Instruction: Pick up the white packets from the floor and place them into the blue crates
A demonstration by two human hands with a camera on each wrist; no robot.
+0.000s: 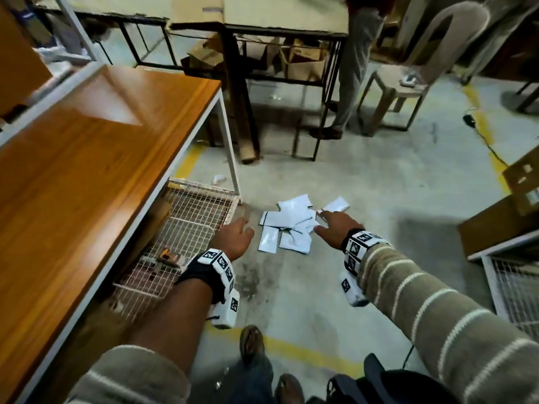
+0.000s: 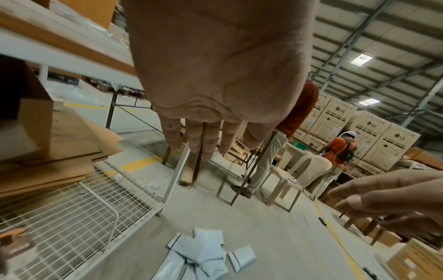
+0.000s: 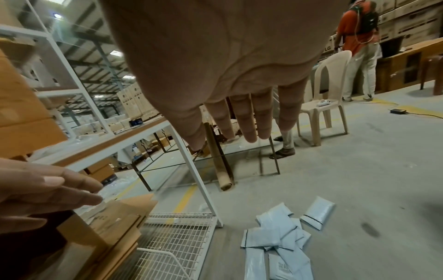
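Several white packets [image 1: 287, 225] lie in a loose heap on the concrete floor, with one packet [image 1: 335, 205] a little apart to the right. The same packets [image 2: 201, 253] show low in the left wrist view, and the heap of packets [image 3: 278, 244] shows low in the right wrist view. My left hand [image 1: 236, 236] hovers just left of the heap, fingers straight, holding nothing. My right hand [image 1: 329, 224] reaches over the heap's right side, fingers spread and empty. Both palms face down above the floor. No blue crate is in view.
A wooden-topped table [image 1: 87, 147] with white legs stands at left over a white wire shelf [image 1: 186, 228]. Dark metal tables [image 1: 262, 33], a cardboard tube [image 1: 248, 135], a plastic chair [image 1: 408, 83] and a standing person [image 1: 350, 83] are beyond. Cardboard boxes [image 1: 507, 211] sit at right.
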